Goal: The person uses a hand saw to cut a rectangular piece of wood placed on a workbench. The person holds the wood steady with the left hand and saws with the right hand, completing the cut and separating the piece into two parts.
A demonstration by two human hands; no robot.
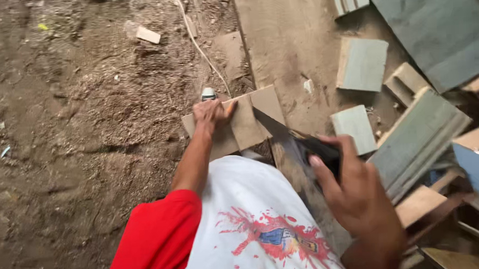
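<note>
My left hand (211, 114) presses flat on a small brown wooden board (247, 125) that lies on the dirt floor. My right hand (354, 191) grips the black handle of a hand saw (292, 139). The saw's blade runs up and left and meets the board near its right part. My red sleeve and white printed shirt fill the lower middle of the view and hide the board's near edge.
Grey-green painted wood offcuts (361, 63) and a large panel (437, 22) lie at the right, with stacked planks (417, 137) beside my right hand. A thin cord (198, 45) crosses the sawdust-covered floor. A small wood scrap (148, 35) lies far left.
</note>
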